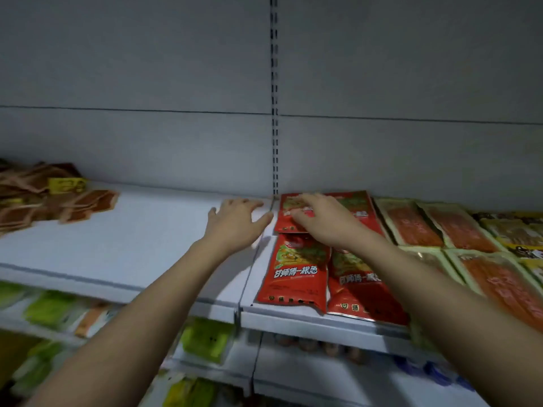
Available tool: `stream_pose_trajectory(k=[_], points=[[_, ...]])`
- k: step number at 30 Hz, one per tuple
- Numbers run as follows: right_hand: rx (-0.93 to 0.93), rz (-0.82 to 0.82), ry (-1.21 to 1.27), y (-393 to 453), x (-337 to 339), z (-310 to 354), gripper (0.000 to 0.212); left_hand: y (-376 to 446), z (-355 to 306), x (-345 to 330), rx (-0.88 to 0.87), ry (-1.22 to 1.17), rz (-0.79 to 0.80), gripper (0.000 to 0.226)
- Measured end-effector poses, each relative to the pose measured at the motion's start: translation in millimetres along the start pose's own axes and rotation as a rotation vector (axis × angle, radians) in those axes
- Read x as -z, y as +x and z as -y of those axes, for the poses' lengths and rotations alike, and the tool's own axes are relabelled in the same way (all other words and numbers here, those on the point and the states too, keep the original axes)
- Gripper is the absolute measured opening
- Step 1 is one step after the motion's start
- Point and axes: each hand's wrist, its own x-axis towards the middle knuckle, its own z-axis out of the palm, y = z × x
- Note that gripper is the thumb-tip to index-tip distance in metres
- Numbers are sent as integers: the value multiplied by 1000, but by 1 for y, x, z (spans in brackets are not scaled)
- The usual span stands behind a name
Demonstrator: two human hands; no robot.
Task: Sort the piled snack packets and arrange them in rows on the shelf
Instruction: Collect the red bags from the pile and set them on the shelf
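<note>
We are squaring up the red row. Our right hand [318, 218] lies on the back red packet [349, 205], fingers bent onto its top; whether they press or pinch it we cannot tell. Our left hand [235, 221] rests flat, fingers straight, on the bare shelf [141, 230] just left of that packet, holding nothing. Two more red packets [296, 271] lie in front, at the shelf edge, with orange packets [411, 223] in rows to their right. The brown pile [44, 195] sits unsorted at far left, well apart, so we judge much is left. Next, we think, comes nudging the back packet flush, then reaching left for the pile. The shelf is white, with a grey back panel [147, 83] and a slotted upright [274, 83]; lower shelves hold green packets [205, 339], blurred.
</note>
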Motion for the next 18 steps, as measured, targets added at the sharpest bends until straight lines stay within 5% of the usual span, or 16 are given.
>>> stream_pose_trajectory(k=[8, 18], points=[[385, 331, 75, -24, -63, 139, 49, -152, 93, 47, 438, -102, 85, 57], [588, 407, -14, -40, -111, 302, 45, -247, 218, 111, 602, -15, -33, 54]])
